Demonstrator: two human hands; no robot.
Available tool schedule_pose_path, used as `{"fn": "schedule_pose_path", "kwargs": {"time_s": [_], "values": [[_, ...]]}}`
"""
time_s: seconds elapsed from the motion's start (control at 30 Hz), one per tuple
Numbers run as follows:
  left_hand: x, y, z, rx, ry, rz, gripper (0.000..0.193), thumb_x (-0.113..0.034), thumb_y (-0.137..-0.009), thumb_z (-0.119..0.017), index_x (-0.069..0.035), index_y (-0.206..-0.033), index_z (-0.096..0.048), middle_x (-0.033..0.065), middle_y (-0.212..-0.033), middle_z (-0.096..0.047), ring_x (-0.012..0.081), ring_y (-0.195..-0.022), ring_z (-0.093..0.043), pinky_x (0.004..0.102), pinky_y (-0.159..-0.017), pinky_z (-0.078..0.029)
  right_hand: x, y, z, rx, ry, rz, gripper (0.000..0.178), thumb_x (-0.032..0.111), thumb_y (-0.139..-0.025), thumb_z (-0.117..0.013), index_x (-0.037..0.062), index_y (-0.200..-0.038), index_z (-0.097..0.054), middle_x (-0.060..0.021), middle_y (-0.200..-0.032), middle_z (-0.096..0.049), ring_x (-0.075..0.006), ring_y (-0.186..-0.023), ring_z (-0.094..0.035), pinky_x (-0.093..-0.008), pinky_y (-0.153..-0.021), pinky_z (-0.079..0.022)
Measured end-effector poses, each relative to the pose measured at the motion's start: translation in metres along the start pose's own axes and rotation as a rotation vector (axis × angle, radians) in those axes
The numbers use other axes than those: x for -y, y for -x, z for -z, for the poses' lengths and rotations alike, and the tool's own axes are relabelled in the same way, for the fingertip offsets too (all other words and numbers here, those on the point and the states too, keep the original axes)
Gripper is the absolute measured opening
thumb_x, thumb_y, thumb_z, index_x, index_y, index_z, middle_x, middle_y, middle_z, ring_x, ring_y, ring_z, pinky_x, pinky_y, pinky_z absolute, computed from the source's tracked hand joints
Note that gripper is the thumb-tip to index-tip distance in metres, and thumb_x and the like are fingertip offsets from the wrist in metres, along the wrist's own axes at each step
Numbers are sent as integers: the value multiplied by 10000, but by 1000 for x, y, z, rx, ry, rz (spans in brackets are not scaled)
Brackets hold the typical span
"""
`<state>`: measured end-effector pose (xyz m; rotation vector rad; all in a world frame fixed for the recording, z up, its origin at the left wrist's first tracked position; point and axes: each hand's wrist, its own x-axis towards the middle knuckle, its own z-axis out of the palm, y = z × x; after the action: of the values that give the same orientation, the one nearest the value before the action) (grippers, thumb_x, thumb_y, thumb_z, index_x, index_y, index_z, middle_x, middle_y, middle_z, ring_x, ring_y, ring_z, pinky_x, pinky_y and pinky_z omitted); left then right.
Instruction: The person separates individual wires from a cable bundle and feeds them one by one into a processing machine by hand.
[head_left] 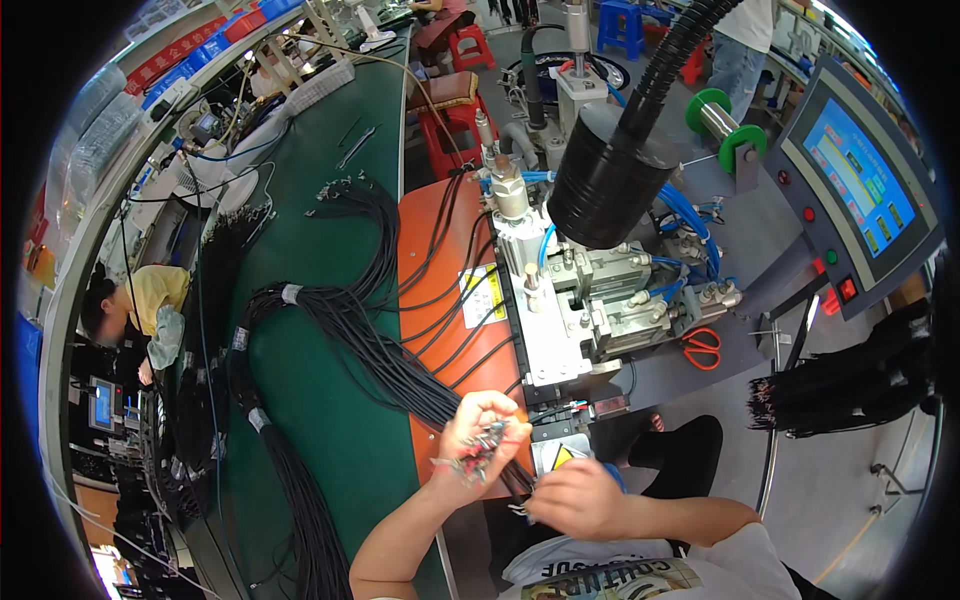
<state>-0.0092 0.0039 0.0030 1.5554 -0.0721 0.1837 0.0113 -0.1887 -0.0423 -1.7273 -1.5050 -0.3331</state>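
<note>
My left hand (pixel 483 435) is closed around a bunch of black cables, over the orange board's front edge. Their stripped ends, with red and pale wires (pixel 474 460), stick out between the fingers. The black cable bundle (pixel 375 335) trails from this hand to the far left over the table. Just right of it, my right hand (pixel 580 497) is curled, its fingertips beside a few dark cable ends (pixel 517 487) with pale tips. Slight blur hides what those fingers pinch. A machine with metal blocks and pneumatic cylinders (pixel 600 310) stands directly beyond both hands.
A green tabletop (pixel 345 470) on the left carries more tied black cable bundles (pixel 285 480). A black flexible hose with a wide nozzle (pixel 610 180) hangs over the machine. Orange-handled scissors (pixel 702 348) lie to its right, below a control screen (pixel 860 175). Cables (pixel 850 385) hang at far right.
</note>
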Motion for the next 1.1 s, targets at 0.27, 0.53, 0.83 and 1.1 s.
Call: {"fn": "schedule_pose_path", "kwargs": {"time_s": [0.27, 0.53, 0.83, 1.1], "values": [[4, -2, 3, 19, -326, -140, 115, 4, -837, -640, 24, -929, -574, 71, -784, -652, 118, -644, -615, 233, -592, -481, -6, -19, 22, -230, -458, -366, 202, 59, -750, -704, 49, -918, -593, -86, -932, -586, -216, -795, -615, -322, -697, -489], [-1, -11, -4, 113, -412, -272, 209, -41, -798, -708, 27, -978, -624, 90, -794, -666, 143, -691, -653, 251, -623, -511, -31, -42, 33, -268, -968, -710, 202, 15, -911, -534, -24, -1103, -583, -48, -959, -568, -68, -747, -580, -206, -647, -473], [11, -2, 7, 148, -423, -245, 269, 6, -721, -697, -7, -981, -629, 88, -772, -669, 188, -657, -636, 281, -577, -476, -45, -44, 49, -103, -1323, -932, 159, 42, -904, -564, -21, -1041, -613, -62, -886, -613, -100, -698, -612, -203, -556, -454], [0, -6, -6, 247, -629, -429, 420, -96, -622, -728, -1, -1011, -603, 104, -850, -656, 257, -686, -623, 328, -591, -445, -44, -32, 33, -139, -826, -608, 94, 7, -832, -655, -5, -914, -610, -55, -909, -590, -53, -696, -559, -182, -543, -421]]}}
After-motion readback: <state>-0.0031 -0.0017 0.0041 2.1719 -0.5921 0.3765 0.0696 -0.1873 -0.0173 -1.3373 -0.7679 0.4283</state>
